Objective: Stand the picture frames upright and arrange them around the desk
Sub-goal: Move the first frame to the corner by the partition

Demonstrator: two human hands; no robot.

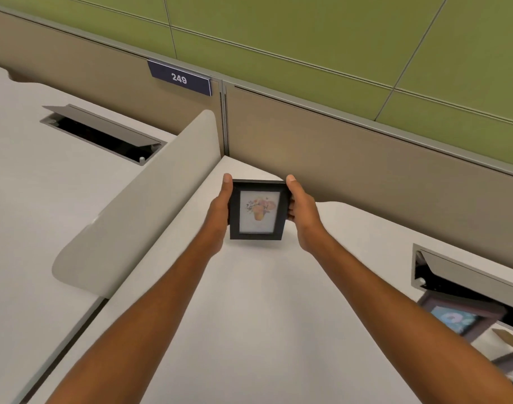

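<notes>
Office cubicle; green upper wall panels over a tan partition carrying a dark number plate reading 249; pale grey surface runs into the far corner, with a rounded divider screen fencing off the neighbouring desk at left; an open cable hatch at right.

Small black picture frame sits at the far centre, close to the corner, front facing the person, flower print visible; bottom edge looks to be at or just above the surface, contact not clear; whether a rear stand is out is hidden.

Left hand closed on the frame's left side, thumb along the front edge, fingers tucked behind; right hand closed on the right side in the same way; both pinching the side rails, not the glazing.

Handling judgement: light, rigid, boxy moulding that gives a sure hold at the edges; front pane likely glass or acrylic, so fragile and smear-prone; best taken by the two side rails as here, set down gently; small footprint suggests it tips easily if nudged.

Near right edge, another frame with a bluish picture, tilted and blurred; further frames below it, indistinct.
</notes>
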